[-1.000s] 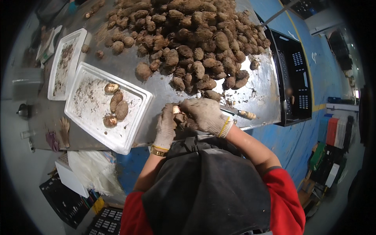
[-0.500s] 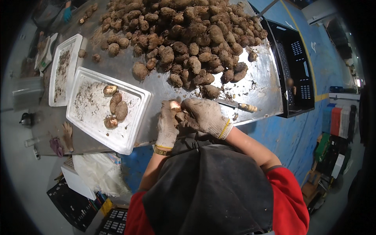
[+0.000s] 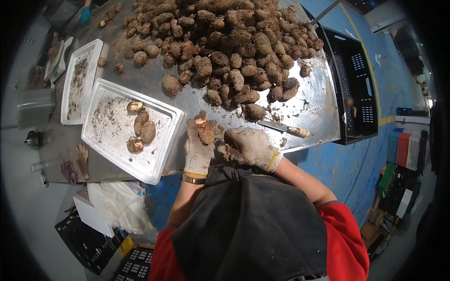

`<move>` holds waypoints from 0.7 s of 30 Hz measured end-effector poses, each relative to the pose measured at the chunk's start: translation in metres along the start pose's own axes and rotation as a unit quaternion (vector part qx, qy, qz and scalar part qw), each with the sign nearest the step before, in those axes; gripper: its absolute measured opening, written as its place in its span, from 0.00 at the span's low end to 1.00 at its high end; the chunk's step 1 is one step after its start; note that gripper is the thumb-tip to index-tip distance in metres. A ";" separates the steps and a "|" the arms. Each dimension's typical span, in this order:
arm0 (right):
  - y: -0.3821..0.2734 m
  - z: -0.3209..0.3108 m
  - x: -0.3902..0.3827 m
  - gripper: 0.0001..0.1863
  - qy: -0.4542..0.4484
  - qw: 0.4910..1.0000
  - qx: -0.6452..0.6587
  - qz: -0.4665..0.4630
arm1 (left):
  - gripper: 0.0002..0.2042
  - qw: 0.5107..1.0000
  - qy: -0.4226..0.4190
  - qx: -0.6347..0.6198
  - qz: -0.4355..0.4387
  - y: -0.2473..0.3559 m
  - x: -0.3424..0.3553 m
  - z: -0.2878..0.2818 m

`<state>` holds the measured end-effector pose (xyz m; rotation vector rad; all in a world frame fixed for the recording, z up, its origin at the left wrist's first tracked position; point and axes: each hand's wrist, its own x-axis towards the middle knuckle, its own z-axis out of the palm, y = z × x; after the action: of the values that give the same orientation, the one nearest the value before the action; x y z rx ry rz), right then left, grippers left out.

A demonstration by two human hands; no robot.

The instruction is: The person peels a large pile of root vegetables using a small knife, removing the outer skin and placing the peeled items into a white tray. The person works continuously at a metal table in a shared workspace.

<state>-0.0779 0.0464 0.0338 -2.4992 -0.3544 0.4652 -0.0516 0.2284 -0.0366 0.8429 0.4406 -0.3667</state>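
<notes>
Both my hands wear soiled pale knit gloves. My left hand (image 3: pixel 198 157) is closed around a brown, rough-skinned taro (image 3: pixel 205 133) with a pale cut patch near its top end. Close beside it, my right hand (image 3: pixel 253 146) has its fingers curled in; what they hold, if anything, is hidden. Beyond my right hand, a knife (image 3: pixel 284 128) with a wooden handle lies on the metal table (image 3: pixel 316 105). A big heap of hairy taros (image 3: pixel 234 49) covers the table's far middle. Left of my hands, a white tray (image 3: pixel 169 149) contains several taros, some with cut ends.
A second white tray (image 3: pixel 93 70) with dirt scraps lies farther left. At the right table edge stands a black crate (image 3: pixel 370 84). A blue-gloved hand (image 3: pixel 85 15) of another person shows at the far left. An empty-looking glove (image 3: pixel 82 160) lies near the left edge.
My hands have drawn apart a little. My left hand has turned, so more of the taro shows upright in it. The knife has stayed on the table.
</notes>
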 end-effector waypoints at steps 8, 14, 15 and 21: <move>-0.009 -0.006 0.005 0.26 0.000 1.000 -0.009 0.028 | 0.26 0.977 0.012 0.193 0.089 -0.016 0.009 -0.030; -0.003 0.005 0.002 0.22 0.082 0.996 0.022 0.024 | 0.27 0.991 -0.030 -0.122 -0.035 0.000 -0.011 -0.007; -0.001 0.007 0.001 0.21 0.103 0.994 0.027 0.016 | 0.28 0.990 -0.047 -0.125 -0.038 -0.002 -0.009 -0.013; 0.061 0.009 -0.022 0.19 0.210 0.977 0.013 0.045 | 0.26 0.949 -0.096 -0.226 -0.199 0.010 -0.005 -0.030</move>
<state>-0.0927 -0.0063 -0.0032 -2.5115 -0.0677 -0.0321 -0.0576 0.2587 -0.0451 0.2616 0.4882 -0.6853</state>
